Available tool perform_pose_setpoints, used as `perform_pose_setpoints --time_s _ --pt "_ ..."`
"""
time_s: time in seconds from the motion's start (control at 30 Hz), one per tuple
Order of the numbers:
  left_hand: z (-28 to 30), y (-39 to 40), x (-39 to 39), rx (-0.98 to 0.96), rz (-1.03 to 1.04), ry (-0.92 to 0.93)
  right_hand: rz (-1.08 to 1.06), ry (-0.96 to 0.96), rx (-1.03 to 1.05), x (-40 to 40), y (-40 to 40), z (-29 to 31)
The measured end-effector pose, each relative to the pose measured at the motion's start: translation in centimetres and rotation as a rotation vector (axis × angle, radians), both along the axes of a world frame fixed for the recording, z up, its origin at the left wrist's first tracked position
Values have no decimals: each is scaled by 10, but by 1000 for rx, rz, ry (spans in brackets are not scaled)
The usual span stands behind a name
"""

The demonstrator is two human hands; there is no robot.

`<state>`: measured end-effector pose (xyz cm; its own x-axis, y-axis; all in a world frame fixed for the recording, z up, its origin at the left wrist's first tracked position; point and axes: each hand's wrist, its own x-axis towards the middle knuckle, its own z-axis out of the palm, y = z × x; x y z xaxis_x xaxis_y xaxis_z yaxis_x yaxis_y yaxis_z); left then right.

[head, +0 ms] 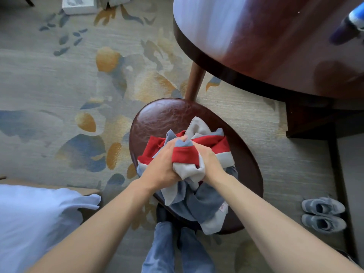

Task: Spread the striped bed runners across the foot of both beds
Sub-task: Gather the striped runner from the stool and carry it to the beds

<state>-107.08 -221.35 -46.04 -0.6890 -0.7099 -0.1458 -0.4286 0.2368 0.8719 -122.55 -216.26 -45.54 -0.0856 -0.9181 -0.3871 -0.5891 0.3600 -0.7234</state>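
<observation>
A crumpled bed runner [204, 201] with red, grey-blue and pale grey stripes lies bunched on a dark brown leather stool [163, 115]. My left hand [163, 162] grips the bundle from its left side, fingers curled into the cloth. My right hand [208, 156] grips it from the right, with a red and pale fold bulging between the two hands. Part of the runner hangs over the stool's near edge. A corner of a bed with white bedding [33, 219] shows at the lower left.
A round dark wooden table [275, 46] with a leg stands at the upper right, close to the stool. A pair of grey shoes [323, 213] sits on the patterned carpet at the right. A white box [78, 4] lies at the top left. My jeans-clad legs are below the stool.
</observation>
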Motion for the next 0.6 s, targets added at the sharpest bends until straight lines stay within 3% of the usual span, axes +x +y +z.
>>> perform_pose_setpoints --time_s 0.1,0.23,0.4,0.6 --pt "7 2 -1 111 165 0 50 13 28 -8 -2 11" --pt "15 -1 4 38 158 -129 -95 -134 76 -29 9 6" --pt "33 -2 13 -14 135 -124 187 391 290 -56 31 -24" --pt "41 -2 47 -82 185 -152 144 313 48 -16 6 -31"
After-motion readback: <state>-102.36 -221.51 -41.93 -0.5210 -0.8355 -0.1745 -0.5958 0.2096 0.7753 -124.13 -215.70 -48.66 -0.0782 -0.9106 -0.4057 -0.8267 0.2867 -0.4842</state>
